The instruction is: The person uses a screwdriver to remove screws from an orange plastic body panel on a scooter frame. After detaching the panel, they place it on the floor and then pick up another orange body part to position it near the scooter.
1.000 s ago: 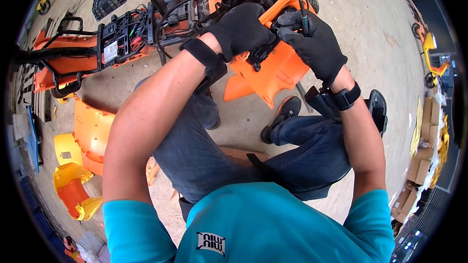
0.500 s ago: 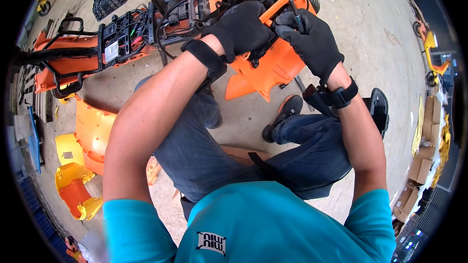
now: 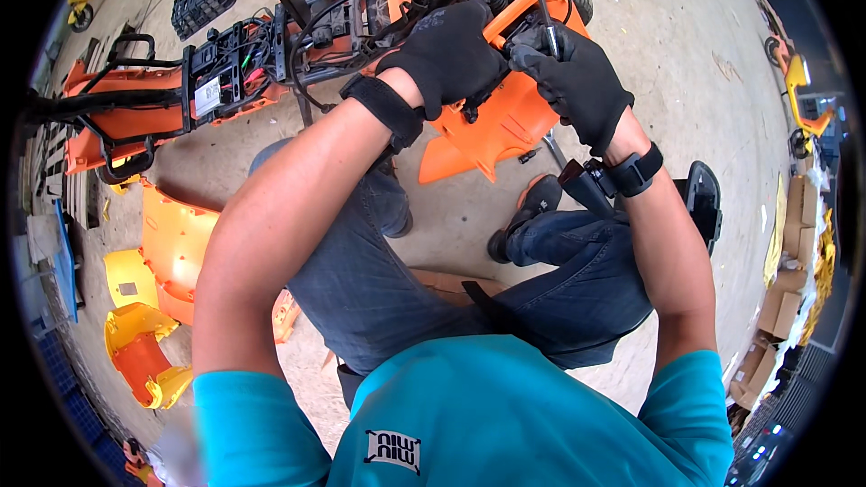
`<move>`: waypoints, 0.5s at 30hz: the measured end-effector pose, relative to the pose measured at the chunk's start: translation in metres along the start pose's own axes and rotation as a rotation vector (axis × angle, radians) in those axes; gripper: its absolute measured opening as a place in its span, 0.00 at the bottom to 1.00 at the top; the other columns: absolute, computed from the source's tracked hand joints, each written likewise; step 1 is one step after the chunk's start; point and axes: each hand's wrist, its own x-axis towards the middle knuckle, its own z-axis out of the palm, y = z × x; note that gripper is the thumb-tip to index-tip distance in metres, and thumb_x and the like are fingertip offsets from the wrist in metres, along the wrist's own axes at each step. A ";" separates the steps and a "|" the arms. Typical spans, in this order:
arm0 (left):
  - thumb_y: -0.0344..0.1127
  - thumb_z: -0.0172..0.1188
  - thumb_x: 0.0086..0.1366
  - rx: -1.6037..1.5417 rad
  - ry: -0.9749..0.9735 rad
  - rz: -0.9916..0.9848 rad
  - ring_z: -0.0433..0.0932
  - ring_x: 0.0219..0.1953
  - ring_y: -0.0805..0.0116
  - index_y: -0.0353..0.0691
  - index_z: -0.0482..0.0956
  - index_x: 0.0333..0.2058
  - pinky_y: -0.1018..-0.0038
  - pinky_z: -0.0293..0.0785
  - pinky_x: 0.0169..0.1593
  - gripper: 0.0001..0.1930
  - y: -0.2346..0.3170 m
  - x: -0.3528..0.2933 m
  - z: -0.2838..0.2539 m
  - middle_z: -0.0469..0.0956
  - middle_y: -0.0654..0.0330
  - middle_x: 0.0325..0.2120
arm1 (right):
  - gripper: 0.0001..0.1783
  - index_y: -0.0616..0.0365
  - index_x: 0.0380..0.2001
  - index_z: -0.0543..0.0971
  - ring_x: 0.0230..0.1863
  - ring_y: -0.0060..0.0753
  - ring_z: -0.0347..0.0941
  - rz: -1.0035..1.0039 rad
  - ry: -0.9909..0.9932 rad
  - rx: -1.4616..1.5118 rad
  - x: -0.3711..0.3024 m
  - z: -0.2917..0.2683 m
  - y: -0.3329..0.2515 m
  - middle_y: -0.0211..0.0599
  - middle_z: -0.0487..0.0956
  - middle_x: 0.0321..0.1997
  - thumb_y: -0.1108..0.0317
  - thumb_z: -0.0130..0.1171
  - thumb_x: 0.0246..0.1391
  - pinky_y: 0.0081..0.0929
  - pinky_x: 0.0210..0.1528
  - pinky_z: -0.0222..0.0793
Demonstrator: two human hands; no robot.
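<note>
Head view looks down on an orange plastic body panel (image 3: 505,122) in the upper middle of the frame, smooth and glossy, with a raised rim along its top edge and a pointed lower corner. The left hand (image 3: 446,59), in a black fabric glove with a wide wrist strap, is clamped over the panel's upper left part, fingers curled around its edge. The right hand (image 3: 577,81), gloved the same way, is closed around a thin dark tool (image 3: 547,25) whose tip meets the panel's top rim. Behind the panel stands a stripped vehicle frame (image 3: 271,63) of black tubing, with bundled wires and a black connector block exposed, across the upper left. Bare concrete floor (image 3: 667,54), pale, dusty and scuffed, fills the right side. More orange and yellow moulded panels (image 3: 149,298) lie at the left edge, and cardboard boxes (image 3: 789,293) are stacked at the right edge.
</note>
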 end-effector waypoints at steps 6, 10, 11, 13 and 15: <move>0.35 0.63 0.52 -0.055 -0.045 -0.053 0.80 0.26 0.62 0.28 0.76 0.37 0.68 0.75 0.33 0.17 0.006 -0.001 -0.002 0.79 0.49 0.24 | 0.09 0.52 0.32 0.78 0.19 0.10 0.59 0.027 -0.012 0.093 0.000 0.001 0.003 0.19 0.71 0.21 0.60 0.64 0.55 0.14 0.19 0.54; 0.36 0.63 0.52 -0.014 -0.028 -0.044 0.80 0.27 0.61 0.29 0.74 0.37 0.67 0.75 0.33 0.18 0.006 -0.001 0.000 0.79 0.48 0.24 | 0.09 0.53 0.32 0.79 0.20 0.10 0.60 0.025 -0.035 0.171 0.002 0.001 0.012 0.20 0.73 0.23 0.61 0.63 0.55 0.13 0.19 0.54; 0.36 0.63 0.53 0.009 -0.039 -0.055 0.81 0.28 0.60 0.29 0.74 0.38 0.67 0.75 0.33 0.18 0.008 -0.001 0.000 0.79 0.47 0.24 | 0.08 0.53 0.33 0.79 0.20 0.10 0.60 0.038 -0.042 0.169 0.001 0.000 0.012 0.20 0.74 0.24 0.61 0.63 0.55 0.13 0.19 0.54; 0.38 0.63 0.53 0.036 -0.007 -0.017 0.81 0.29 0.58 0.28 0.74 0.37 0.66 0.75 0.35 0.19 0.006 -0.004 0.000 0.79 0.46 0.25 | 0.08 0.53 0.33 0.79 0.21 0.10 0.60 0.060 -0.059 0.170 0.002 0.000 0.011 0.20 0.75 0.25 0.62 0.62 0.56 0.13 0.19 0.54; 0.40 0.63 0.53 0.050 0.032 0.034 0.80 0.32 0.54 0.26 0.74 0.37 0.63 0.74 0.37 0.21 0.004 -0.006 0.001 0.78 0.43 0.27 | 0.07 0.53 0.34 0.79 0.21 0.10 0.59 0.041 -0.087 0.221 0.003 -0.002 0.014 0.21 0.75 0.26 0.63 0.61 0.56 0.13 0.19 0.54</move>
